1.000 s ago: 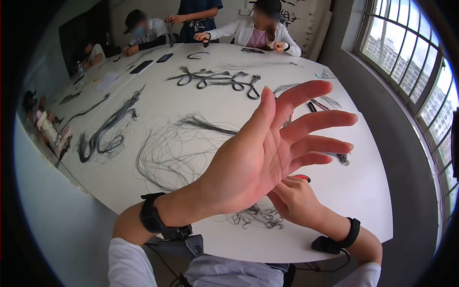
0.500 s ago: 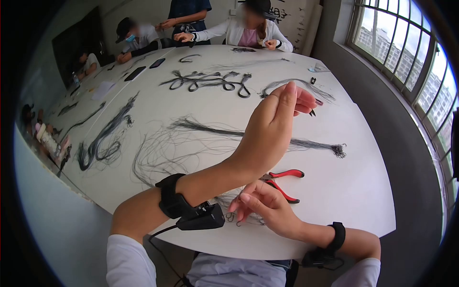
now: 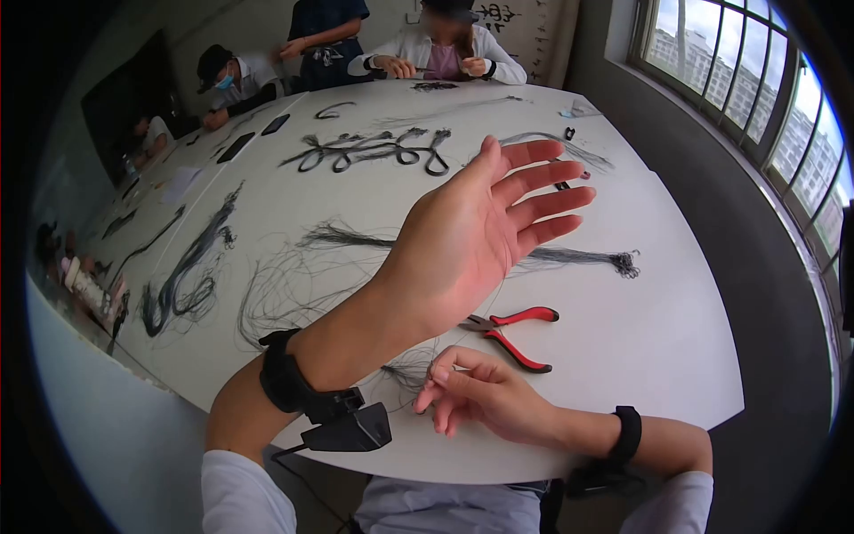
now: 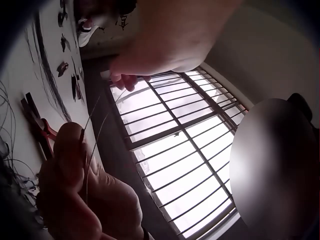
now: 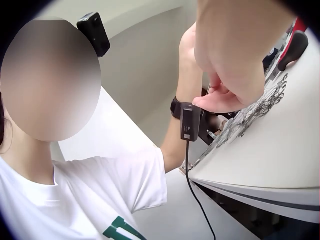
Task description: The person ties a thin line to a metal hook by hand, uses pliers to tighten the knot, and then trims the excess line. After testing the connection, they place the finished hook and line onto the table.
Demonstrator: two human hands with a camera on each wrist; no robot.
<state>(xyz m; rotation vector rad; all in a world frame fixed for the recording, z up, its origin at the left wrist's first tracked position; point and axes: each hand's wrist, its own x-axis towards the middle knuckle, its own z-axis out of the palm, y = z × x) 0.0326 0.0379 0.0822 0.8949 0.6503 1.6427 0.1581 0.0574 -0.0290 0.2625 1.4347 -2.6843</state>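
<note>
My left hand (image 3: 454, 245) is raised over the table, palm facing me and fingers loosely extended. Lower down, my right hand (image 3: 489, 396) pinches a thin fishing line (image 4: 100, 129) between thumb and forefinger. In the left wrist view two strands rise from that pinch toward the left hand. Just beyond the right hand lie red-handled pliers (image 3: 534, 313) with spread handles. A heap of hooks on line (image 5: 265, 102) lies beneath the right hand, which partly covers it in the head view.
Behind the left hand stretches a dark line bundle (image 3: 569, 256) with hooks clustered at its right end. Loose strands (image 3: 267, 294) spread leftward. Farther off are a looped bundle (image 3: 365, 156) and phones (image 3: 236, 147). People sit or stand around the far side; a barred window (image 3: 738, 71) is right.
My left hand turned over from palm toward me to edge-on and back, now lower and farther left. The right hand came out from behind it and shifted left, uncovering the pliers.
</note>
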